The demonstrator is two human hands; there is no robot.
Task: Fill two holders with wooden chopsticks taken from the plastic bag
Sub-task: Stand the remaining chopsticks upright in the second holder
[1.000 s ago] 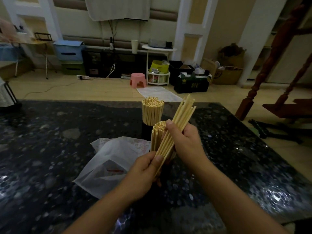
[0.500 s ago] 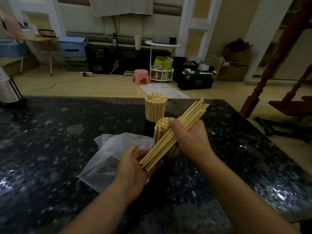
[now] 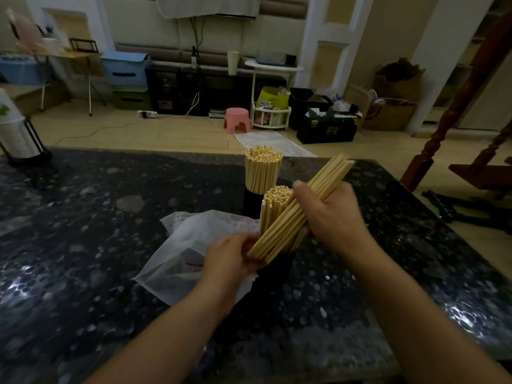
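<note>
Both hands on one tilted chopstick bundle (image 3: 299, 210): right hand (image 3: 331, 217) gripping, left hand (image 3: 231, 254) cupping (lower ends)

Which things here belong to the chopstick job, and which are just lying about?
Job:
- loose bundle, gripped by right hand, left hand at its lower end
- far holder, packed
- near holder, packed
- plastic bag, beside them on the table

Lying about:
- stacked paper cups
- pink stool
- blue bin
</note>
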